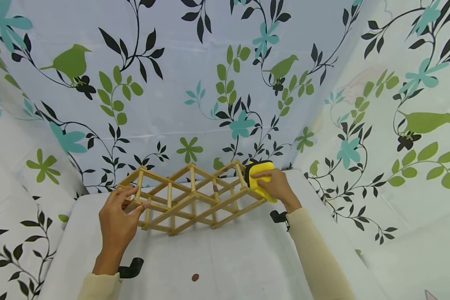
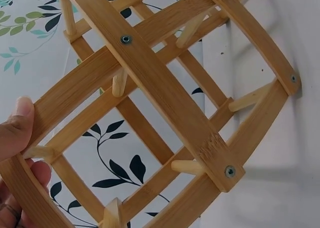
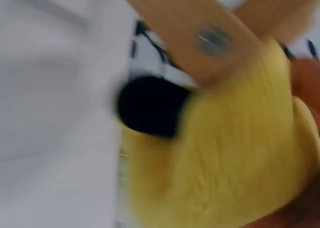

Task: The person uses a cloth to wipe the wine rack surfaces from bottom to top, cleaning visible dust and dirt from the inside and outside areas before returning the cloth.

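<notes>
A folding rack of light wooden slats and dowels [image 1: 193,194] is spread into diamond-shaped openings across the middle of the head view. My left hand [image 1: 116,221] grips its left end, thumb and fingers around a corner. In the left wrist view, metal rivets show where the slats [image 2: 165,82] cross, and the left fingertips [image 2: 15,133] hold a slat joint. At the rack's right end, my right hand [image 1: 275,185] holds a yellow cloth with a black edge [image 1: 260,168] against the wood. The right wrist view is blurred, with the fluffy cloth [image 3: 235,148] over a slat end.
Below the rack is a white table surface [image 1: 210,266] with a small reddish-brown spot [image 1: 195,277]. A patterned sheet with leaves and birds [image 1: 165,104] hangs behind and at both sides. Black wrist mounts [image 1: 131,268] sit by both sleeves.
</notes>
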The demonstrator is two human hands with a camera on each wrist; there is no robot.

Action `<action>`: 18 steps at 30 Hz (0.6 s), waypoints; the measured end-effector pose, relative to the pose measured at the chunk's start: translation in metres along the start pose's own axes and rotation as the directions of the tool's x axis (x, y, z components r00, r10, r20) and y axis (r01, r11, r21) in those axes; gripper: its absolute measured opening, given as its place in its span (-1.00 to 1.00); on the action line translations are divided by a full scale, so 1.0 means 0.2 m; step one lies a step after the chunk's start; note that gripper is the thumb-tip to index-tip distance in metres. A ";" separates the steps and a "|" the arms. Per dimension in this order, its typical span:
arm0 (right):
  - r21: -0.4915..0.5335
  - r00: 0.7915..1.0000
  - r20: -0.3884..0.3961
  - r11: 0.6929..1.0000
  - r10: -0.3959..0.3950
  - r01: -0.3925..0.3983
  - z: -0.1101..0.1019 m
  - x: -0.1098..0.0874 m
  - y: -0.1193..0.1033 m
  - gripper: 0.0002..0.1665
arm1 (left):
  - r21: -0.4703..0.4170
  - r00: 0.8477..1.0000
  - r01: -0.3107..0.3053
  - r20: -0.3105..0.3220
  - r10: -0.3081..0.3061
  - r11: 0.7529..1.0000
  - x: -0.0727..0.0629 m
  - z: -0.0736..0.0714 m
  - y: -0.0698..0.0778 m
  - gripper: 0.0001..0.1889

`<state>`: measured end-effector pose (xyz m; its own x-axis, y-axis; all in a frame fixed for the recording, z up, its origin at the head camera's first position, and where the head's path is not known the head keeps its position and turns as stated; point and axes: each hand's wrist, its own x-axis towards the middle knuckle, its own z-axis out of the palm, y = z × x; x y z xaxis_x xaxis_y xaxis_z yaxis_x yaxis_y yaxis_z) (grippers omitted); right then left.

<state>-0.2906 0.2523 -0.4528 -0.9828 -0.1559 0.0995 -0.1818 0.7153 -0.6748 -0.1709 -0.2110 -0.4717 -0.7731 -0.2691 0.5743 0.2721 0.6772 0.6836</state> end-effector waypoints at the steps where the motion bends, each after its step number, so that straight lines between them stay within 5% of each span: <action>1: -0.014 1.000 0.016 1.000 0.006 -0.005 -0.01 -0.01 -0.02 -0.71 | 0.000 1.000 -0.001 -0.002 0.001 1.000 0.00 0.00 0.00 -0.34; 3: -0.011 1.000 -0.015 1.000 0.008 -0.008 -0.04 -0.02 -0.09 -0.72 | -0.001 1.000 -0.002 -0.008 0.002 1.000 -0.01 -0.01 0.01 -0.35; 6: 0.051 0.983 -0.180 0.998 -0.032 0.041 -0.08 -0.05 -0.21 -0.70 | -0.007 1.000 -0.018 -0.018 0.017 1.000 -0.02 0.00 0.03 -0.35; 10: 0.172 0.902 -0.400 0.953 -0.162 0.247 -0.05 -0.07 -0.40 -0.69 | -0.031 0.998 -0.033 -0.046 0.031 0.999 -0.04 0.02 0.07 -0.34; 13: 0.207 0.858 -0.447 0.904 -0.252 0.373 0.02 -0.06 -0.54 -0.68 | -0.048 0.998 -0.024 -0.058 0.021 0.999 -0.04 0.03 0.08 -0.35; 15: 0.196 0.855 -0.432 0.896 -0.287 0.399 0.09 -0.05 -0.62 -0.66 | -0.052 0.998 -0.016 -0.058 0.013 0.998 -0.04 0.04 0.08 -0.35; 18: 0.143 0.890 -0.354 0.924 -0.288 0.356 0.24 0.00 -0.68 -0.60 | -0.061 0.999 -0.009 -0.047 0.006 0.998 -0.05 0.05 0.08 -0.36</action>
<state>-0.2650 0.1216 -0.3957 -0.8342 -0.1032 0.5418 -0.5125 0.5079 -0.6924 -0.1652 -0.1901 -0.4708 -0.7438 -0.2968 0.5989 0.3132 0.6368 0.7045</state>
